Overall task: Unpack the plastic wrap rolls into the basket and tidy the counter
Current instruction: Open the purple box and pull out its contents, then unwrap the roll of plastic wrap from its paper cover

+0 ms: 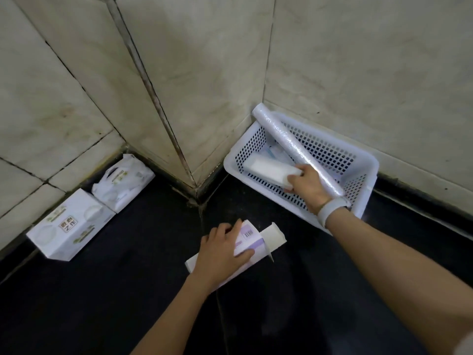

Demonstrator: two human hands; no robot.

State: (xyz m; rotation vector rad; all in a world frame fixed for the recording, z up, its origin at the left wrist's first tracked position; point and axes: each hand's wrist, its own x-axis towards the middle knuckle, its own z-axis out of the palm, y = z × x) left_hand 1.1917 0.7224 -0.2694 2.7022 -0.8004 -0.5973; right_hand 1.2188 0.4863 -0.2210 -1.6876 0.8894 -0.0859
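Note:
A white perforated basket (358, 160) stands on the black counter against the tiled wall at right. A long plastic wrap roll (289, 139) lies slanted across it, one end sticking up over the far rim. My right hand (309, 185) is inside the basket, its fingers closed on a white rectangular pack (268, 167) beside the roll's lower end. My left hand (222, 254) presses flat on a white and purple carton (249, 242) lying on the counter, its end flap open. Other items lie under the pack in the basket, too hidden to name.
In the left corner a white tissue box (69, 226) with green print sits beside a white plastic bag pack (122, 183). Tiled walls close the counter on the left and back. A white band is on my right wrist (331, 208).

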